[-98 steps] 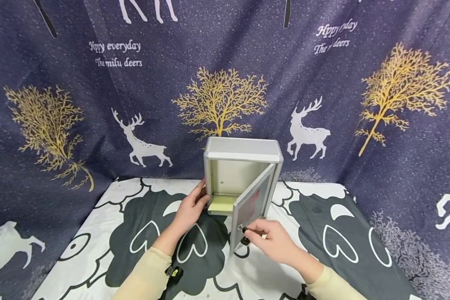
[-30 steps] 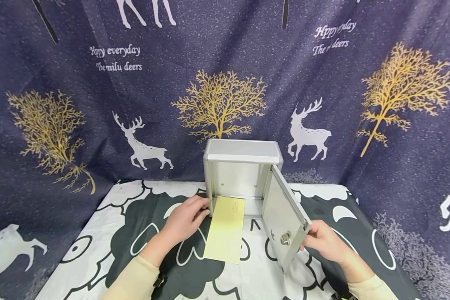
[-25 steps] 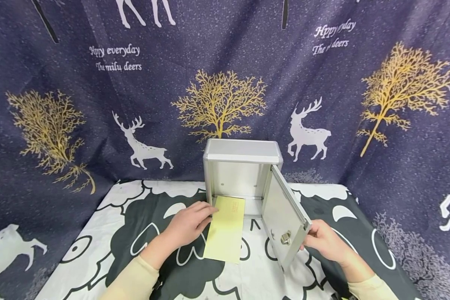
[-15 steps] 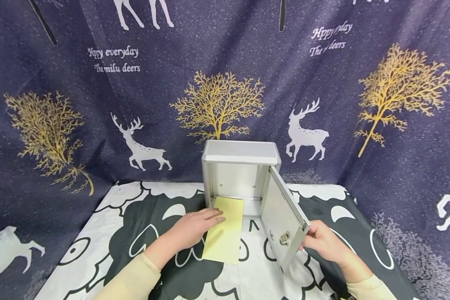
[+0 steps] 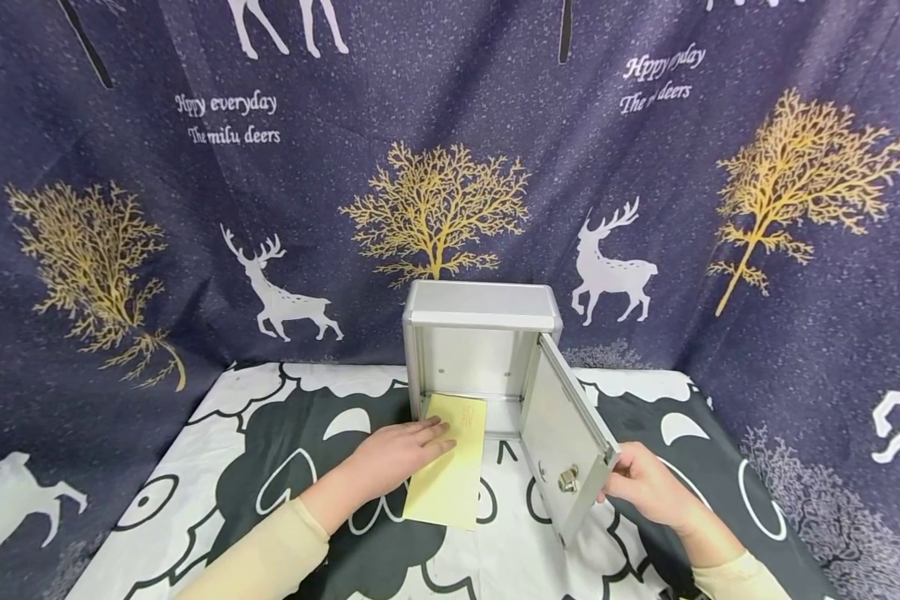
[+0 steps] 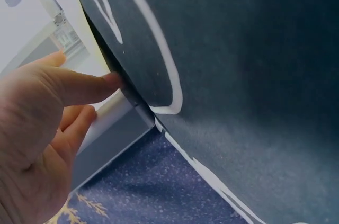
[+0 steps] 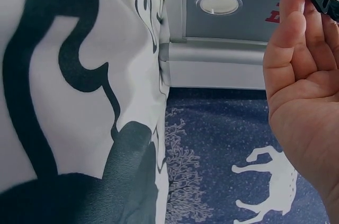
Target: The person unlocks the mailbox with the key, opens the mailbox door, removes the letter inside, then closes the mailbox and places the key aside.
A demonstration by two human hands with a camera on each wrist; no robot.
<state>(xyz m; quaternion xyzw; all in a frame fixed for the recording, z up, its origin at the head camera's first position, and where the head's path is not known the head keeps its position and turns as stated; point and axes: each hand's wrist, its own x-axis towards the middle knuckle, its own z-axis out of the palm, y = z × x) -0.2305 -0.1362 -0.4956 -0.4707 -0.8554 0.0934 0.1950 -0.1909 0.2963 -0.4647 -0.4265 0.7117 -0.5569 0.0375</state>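
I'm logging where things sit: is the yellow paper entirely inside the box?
No, the yellow paper sticks out past the front edge of the metal box.

The left grip hides part of the yellow paper, whose red print is unreadably small.

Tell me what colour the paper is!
The paper is pale yellow; the head view shows it best.

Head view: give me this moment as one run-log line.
left hand: on paper | right hand: at door's free edge | paper: partly out of box | door: open
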